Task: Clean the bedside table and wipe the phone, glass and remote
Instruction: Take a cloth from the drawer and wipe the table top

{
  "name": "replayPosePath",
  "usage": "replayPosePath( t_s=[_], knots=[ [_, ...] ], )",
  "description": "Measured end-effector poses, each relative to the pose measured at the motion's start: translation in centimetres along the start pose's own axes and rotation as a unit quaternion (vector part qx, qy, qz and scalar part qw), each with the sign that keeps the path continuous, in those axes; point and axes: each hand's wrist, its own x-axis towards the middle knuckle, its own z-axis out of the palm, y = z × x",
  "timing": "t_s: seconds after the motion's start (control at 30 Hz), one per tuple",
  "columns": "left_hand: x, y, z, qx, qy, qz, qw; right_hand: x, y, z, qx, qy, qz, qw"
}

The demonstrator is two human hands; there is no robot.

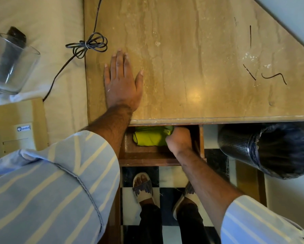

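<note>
My left hand (122, 81) lies flat, fingers spread, on the beige stone top of the bedside table (209, 59). Below the table's front edge a wooden drawer (147, 157) stands pulled out. Inside it lies a folded yellow-green cloth (151, 138), and my right hand (180, 140) is closed on its right end. A clear glass (10, 66) stands on the bed at far left, with a dark remote (16, 35) showing behind and through it. A cream landline phone (15, 136) sits lower left on the bed.
A dark coiled cable (88, 44) runs across the table's left edge onto the bed. Dark strands and white specks (263, 71) lie on the table's right part. A perforated metal bin with a black liner (270, 148) stands right of the drawer. My sandalled feet (144, 187) are on checkered tiles.
</note>
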Motion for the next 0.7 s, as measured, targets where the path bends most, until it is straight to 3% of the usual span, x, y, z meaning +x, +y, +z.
replayPosePath(
  t_s=[0.13,0.3,0.43,0.57,0.7],
  knots=[
    [0.0,-0.1,-0.2,-0.002,-0.001,-0.001,1.0,-5.2,-1.0,-3.2,-0.091,-0.079,-0.187,0.975],
    [0.1,0.1,-0.2,-0.008,0.0,0.0,1.0,-7.0,-5.8,-12.7,-0.204,-0.127,-0.307,0.921],
    [0.0,0.0,-0.4,-0.007,-0.005,-0.002,1.0,-4.9,-10.5,-20.2,-0.251,-0.11,-0.351,0.895],
    [0.1,0.1,-0.4,-0.017,-0.002,0.004,1.0,0.8,-14.1,-24.2,-0.326,-0.029,-0.339,0.882],
    [0.0,0.0,-0.4,-0.019,0.004,0.002,1.0,5.1,-15.8,-24.5,-0.305,0.023,-0.318,0.897]
  ],
)
